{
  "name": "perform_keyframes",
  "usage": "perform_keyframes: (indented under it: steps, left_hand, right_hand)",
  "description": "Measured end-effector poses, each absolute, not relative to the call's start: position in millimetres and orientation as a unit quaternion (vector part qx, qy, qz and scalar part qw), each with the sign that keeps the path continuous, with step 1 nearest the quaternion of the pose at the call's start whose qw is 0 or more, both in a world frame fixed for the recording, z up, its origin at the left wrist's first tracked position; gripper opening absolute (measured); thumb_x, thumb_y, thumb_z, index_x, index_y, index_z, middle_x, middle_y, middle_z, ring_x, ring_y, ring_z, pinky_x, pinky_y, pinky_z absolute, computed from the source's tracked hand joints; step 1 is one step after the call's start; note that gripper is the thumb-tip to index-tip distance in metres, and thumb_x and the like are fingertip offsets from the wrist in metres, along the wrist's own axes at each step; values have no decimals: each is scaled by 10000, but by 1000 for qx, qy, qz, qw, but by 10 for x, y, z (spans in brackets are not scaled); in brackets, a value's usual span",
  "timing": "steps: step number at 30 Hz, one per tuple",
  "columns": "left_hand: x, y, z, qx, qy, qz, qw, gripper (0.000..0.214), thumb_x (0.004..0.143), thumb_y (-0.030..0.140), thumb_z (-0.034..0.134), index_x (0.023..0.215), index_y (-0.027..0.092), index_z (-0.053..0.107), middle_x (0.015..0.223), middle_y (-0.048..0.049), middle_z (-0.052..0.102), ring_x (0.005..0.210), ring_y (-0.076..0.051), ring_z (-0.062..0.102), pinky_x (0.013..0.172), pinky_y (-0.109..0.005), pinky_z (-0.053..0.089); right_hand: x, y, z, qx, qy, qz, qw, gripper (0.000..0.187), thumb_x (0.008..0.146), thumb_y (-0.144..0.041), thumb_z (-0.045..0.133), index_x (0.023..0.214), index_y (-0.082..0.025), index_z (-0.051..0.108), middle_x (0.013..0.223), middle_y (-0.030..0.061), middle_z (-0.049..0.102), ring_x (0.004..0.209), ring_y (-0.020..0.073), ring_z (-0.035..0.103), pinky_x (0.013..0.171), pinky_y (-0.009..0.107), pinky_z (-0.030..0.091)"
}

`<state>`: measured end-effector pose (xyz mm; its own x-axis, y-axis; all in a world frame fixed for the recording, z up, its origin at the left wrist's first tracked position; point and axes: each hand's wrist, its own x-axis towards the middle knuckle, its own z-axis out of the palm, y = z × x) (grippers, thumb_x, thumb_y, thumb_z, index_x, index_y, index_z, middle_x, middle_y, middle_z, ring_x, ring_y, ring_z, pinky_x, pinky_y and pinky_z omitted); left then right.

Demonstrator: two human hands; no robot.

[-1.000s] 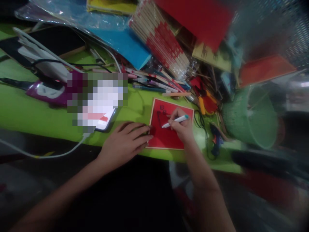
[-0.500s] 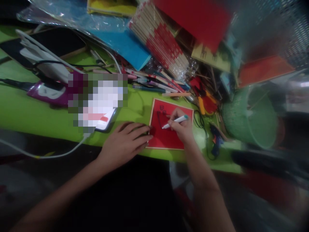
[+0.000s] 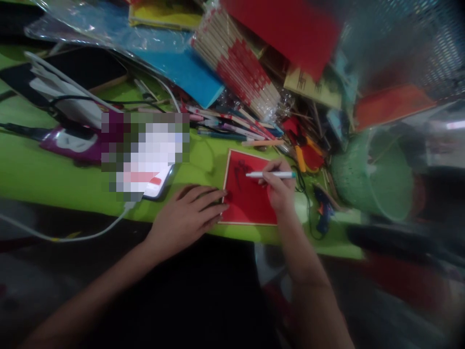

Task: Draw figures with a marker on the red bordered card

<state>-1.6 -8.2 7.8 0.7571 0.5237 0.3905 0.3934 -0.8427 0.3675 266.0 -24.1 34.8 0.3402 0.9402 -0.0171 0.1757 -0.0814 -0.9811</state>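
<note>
Red card (image 3: 241, 206): touching with loosely spread left hand (image 3: 189, 213), pinching marker (image 3: 256, 175) in right hand (image 3: 279, 186); near pens (image 3: 240, 130), blurred basket (image 3: 350, 172), part-pixelated phone (image 3: 155, 188)

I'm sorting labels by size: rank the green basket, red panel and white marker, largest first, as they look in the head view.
1. Green basket
2. Red panel, partly hidden by the right hand
3. White marker

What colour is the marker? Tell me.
The marker is white with a teal back end, best seen in the head view.
</note>
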Motion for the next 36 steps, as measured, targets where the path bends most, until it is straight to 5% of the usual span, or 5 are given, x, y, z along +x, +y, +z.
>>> perform_keyframes:
  steps: [6, 16, 36]
  left_hand:
    - [-27, -79, 68, 931, 245, 238, 132, 207, 1061, 277, 606, 1212, 301, 744, 1442, 26, 723, 1250, -260, 675, 1010, -480, 514]
    - [-29, -84, 73, 932, 248, 231, 127, 202, 1053, 281, 629, 1215, 308, 746, 1447, 23, 722, 1263, -251, 678, 1025, -471, 511]
    - [-17, -73, 96, 932, 243, 239, 121, 202, 1068, 279, 594, 1204, 300, 742, 1410, 18, 742, 1248, -240, 674, 1021, -447, 504]
  right_hand:
    - [2727, -176, 287, -618, -444, 344, 551, 155, 830, -331, 767, 953, -253, 712, 939, -2, 710, 818, 155, 654, 740, 287, 521]
    - [2640, -135, 337, -661, -448, 328, 505, 210, 793, -374, 786, 844, -231, 641, 750, -26, 649, 665, 138, 588, 626, 275, 476]
    - [2624, -126, 354, -669, -473, 318, 477, 200, 812, -368, 766, 842, -233, 622, 733, -43, 652, 640, 123, 574, 612, 264, 460]
